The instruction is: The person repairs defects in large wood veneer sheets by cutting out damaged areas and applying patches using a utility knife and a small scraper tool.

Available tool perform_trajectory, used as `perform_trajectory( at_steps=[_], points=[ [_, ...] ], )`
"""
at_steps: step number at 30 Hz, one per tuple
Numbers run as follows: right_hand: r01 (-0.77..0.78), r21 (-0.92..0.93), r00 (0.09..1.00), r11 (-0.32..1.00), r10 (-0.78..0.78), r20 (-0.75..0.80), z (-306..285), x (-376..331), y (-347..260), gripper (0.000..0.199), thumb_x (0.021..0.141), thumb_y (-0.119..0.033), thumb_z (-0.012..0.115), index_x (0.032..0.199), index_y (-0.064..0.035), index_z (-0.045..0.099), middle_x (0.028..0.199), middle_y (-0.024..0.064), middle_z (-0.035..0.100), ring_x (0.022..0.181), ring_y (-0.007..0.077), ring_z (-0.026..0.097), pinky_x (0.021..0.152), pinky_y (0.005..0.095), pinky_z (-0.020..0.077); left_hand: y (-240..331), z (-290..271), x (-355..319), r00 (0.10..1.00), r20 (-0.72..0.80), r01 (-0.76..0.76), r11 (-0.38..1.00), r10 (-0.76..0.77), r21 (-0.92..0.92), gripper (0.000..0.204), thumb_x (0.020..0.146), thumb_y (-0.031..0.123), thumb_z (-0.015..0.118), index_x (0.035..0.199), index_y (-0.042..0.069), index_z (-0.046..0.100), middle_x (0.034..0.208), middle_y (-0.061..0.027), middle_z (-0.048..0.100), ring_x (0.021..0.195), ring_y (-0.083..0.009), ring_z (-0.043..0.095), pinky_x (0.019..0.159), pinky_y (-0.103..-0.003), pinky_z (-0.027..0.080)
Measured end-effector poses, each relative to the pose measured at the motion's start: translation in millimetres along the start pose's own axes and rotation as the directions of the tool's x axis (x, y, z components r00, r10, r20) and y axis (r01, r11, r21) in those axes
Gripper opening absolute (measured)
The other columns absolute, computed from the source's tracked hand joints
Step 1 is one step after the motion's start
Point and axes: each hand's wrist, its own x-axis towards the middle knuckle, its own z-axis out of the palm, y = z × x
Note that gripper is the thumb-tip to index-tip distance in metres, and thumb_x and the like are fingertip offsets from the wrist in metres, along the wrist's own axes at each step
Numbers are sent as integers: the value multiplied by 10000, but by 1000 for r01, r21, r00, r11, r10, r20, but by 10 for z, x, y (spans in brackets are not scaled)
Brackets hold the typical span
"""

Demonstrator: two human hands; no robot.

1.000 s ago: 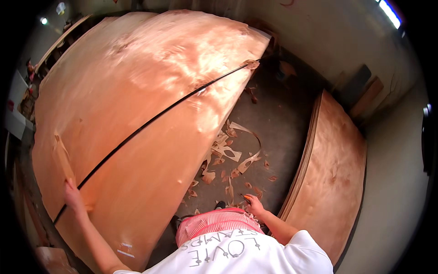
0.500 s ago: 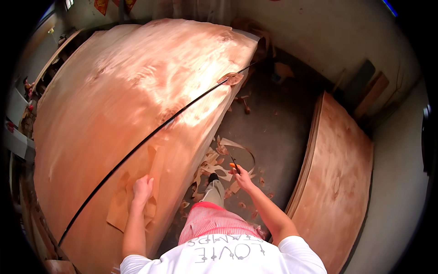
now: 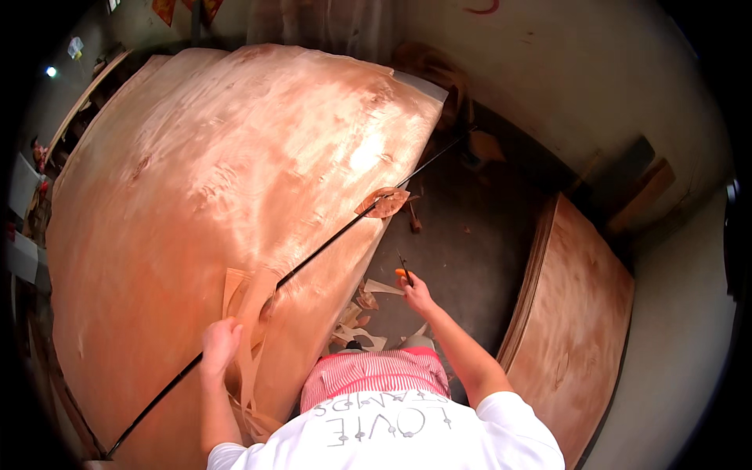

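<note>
Thin wood veneer strips (image 3: 252, 313) hang from my left hand (image 3: 222, 345), which is closed on them over the near part of a broad stack of veneer sheets (image 3: 157, 258). A long thin black rod (image 3: 321, 249) lies slantwise across that stack and passes behind the strips and my left hand. Near the stack's right edge, a leaf-shaped veneer piece (image 3: 384, 203) rests at the rod. My right hand (image 3: 418, 294), above the floor to the right of the stack, grips a slim dark knife-like tool (image 3: 406, 265) with an orange part; its exact kind is unclear.
A second veneer stack (image 3: 576, 313) stands at the right along a pale wall (image 3: 681, 274). Veneer scraps (image 3: 352, 333) litter the grey floor (image 3: 462, 227) in front of me. Boards (image 3: 646, 192) lean at the far right. A cluttered shelf (image 3: 86, 102) runs along the far left.
My left hand has moved slightly left and nearer, lifting the strips so they now stand across the rod. My right hand stays nearly in place. My view has shifted, and my shoe is mostly hidden now.
</note>
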Motion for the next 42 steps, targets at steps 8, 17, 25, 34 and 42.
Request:
perform_trajectory(
  at_steps=[8,17,25,34,42],
  points=[
    [-59,17,986,998,61,-156,-469,1997,-418,321,905,-245,492,1177,-76,507,903,12,537,719,104,513,572,253,448,529,-49,412,990,-77,118,993,-116,27,156,784,153,593,750,13,534,720,-170,568,717,-365,554,618,-437,428],
    [-264,397,965,879,243,104,-1127,3699,-776,242,940,-256,447,1127,-127,527,898,-14,583,738,93,565,532,251,437,1500,5,1153,951,77,291,952,-298,96,169,760,163,615,717,18,540,733,-163,555,732,-357,550,630,-439,426],
    [-50,382,857,923,-157,491,-561,4965,-2125,471,932,-270,479,1298,9,383,1158,134,538,1058,216,547,853,318,467,2372,90,2052,894,69,434,894,-442,108,149,778,181,598,749,37,571,745,-133,568,738,-323,568,649,-408,447],
    [592,-713,753,376,-573,323,-660,5738,-1922,478,760,-69,505,1237,-83,478,1317,192,390,1217,366,366,1003,428,312,2427,117,2414,842,-122,527,850,-525,-21,129,827,128,537,801,5,569,772,-165,571,732,-351,556,644,-421,440],
    [526,-800,786,290,-525,326,-1575,5448,-1819,457,774,-81,550,1227,-65,489,1343,192,371,1229,376,351,1010,426,319,2202,-13,2803,722,-409,494,830,-558,-260,238,890,175,498,820,-47,545,745,-206,531,697,-383,522,604,-425,408]
  ],
)
